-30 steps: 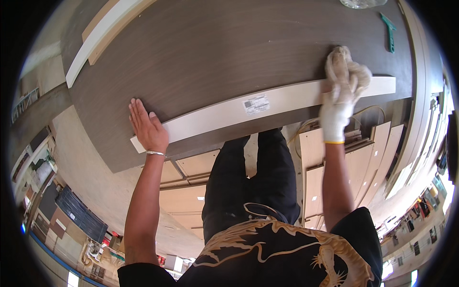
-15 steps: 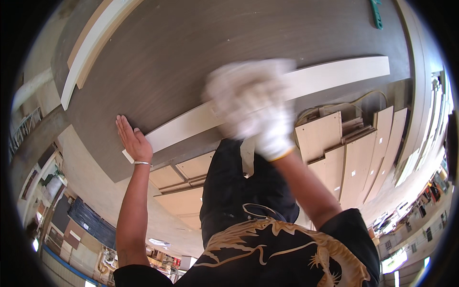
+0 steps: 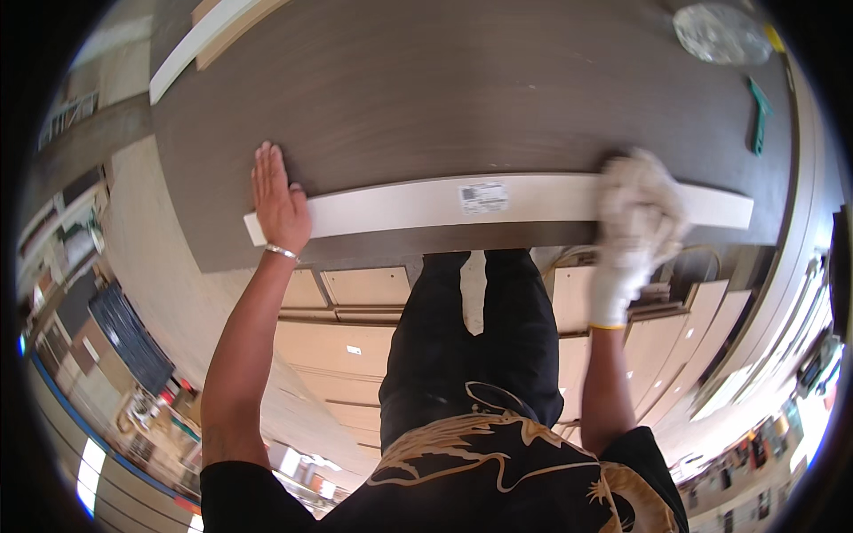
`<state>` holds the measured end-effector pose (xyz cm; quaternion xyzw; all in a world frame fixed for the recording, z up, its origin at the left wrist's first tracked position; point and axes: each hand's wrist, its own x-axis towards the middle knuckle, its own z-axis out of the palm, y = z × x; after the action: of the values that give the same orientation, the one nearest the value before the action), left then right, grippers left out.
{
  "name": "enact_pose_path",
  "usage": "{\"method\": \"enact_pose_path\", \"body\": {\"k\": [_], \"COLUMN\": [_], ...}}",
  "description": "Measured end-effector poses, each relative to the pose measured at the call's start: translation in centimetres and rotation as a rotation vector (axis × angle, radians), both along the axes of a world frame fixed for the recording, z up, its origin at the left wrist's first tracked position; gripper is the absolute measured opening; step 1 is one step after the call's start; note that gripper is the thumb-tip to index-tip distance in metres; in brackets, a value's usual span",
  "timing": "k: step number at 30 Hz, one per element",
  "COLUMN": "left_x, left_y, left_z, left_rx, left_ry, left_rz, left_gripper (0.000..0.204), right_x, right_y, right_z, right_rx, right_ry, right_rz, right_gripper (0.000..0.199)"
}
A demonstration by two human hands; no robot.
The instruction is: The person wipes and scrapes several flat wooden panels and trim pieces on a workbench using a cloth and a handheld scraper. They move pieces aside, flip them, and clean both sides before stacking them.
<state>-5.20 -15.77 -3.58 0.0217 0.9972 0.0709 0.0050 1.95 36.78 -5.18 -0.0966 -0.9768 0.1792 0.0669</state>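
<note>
A long white board (image 3: 426, 202) with a small label lies along the near edge of a dark grey worktop (image 3: 462, 98). My bare left hand (image 3: 279, 201) presses flat on the board's left end, fingers together and extended. My right hand (image 3: 633, 240) wears a white glove and is closed on a crumpled white cloth (image 3: 641, 194), which rests on the board's right part. The right hand is motion-blurred.
A green tool (image 3: 758, 114) and a clear plastic bag (image 3: 720, 34) lie at the worktop's far right. Another white strip (image 3: 209, 40) lies at the far left. Stacked light wooden panels (image 3: 355, 293) sit on the floor below the table edge.
My gloved right hand swept with the cloth from the board's right end toward the middle and back to the right. My left hand stayed pressed on the left end.
</note>
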Motion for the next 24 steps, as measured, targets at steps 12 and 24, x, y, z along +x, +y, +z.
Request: {"method": "enact_pose_path", "body": {"k": [12, 24], "left_x": [6.0, 1.0], "left_y": [32.5, 39.3], "left_z": [0.4, -6.4], "left_rx": [0.701, -0.124], "left_ry": [-0.148, 0.284], "left_rz": [-0.32, 0.113], "left_gripper": [0.073, 0.069], "right_x": [-13.7, -10.9], "right_y": [-13.3, -42.0], "right_z": [10.3, 5.1], "right_rx": [-0.565, -0.27], "right_ry": [-0.453, 0.246], "right_rz": [1.009, 1.808], "right_gripper": [0.049, 0.042]}}
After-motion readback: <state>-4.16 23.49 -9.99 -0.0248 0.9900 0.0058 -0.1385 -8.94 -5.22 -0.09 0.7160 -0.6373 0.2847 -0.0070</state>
